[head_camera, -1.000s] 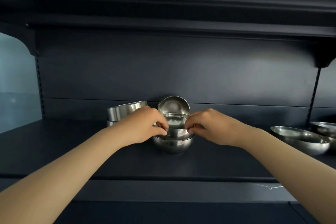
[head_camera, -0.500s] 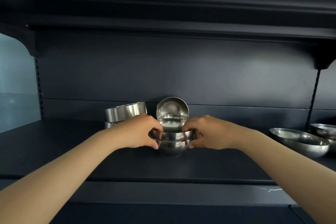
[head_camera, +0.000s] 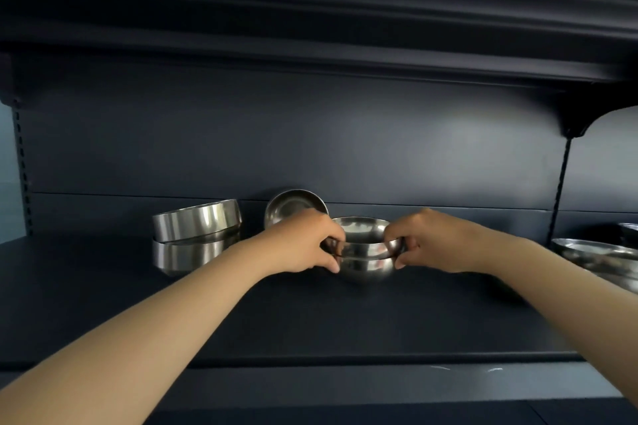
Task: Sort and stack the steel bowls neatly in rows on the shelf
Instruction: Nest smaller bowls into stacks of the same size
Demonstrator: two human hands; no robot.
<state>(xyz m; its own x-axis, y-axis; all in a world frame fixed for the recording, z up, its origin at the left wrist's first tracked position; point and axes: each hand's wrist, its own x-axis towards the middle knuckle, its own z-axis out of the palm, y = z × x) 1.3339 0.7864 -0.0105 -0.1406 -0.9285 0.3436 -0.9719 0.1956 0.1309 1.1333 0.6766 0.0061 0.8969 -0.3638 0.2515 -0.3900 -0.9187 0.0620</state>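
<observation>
Your left hand (head_camera: 303, 241) and right hand (head_camera: 428, 240) are gripping the nested bowls (head_camera: 366, 252) from both sides, fingers curled on the rims; they're sitting mid-shelf (head_camera: 310, 314), beside a leaning bowl (head_camera: 293, 205).

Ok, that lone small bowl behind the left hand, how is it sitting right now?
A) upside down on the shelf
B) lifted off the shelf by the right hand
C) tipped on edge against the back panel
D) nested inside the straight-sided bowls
C: the small bowl stands on its rim with its inside facing out, leaning against the back panel, behind the left hand; the right hand grips the stacked round bowls.
</observation>
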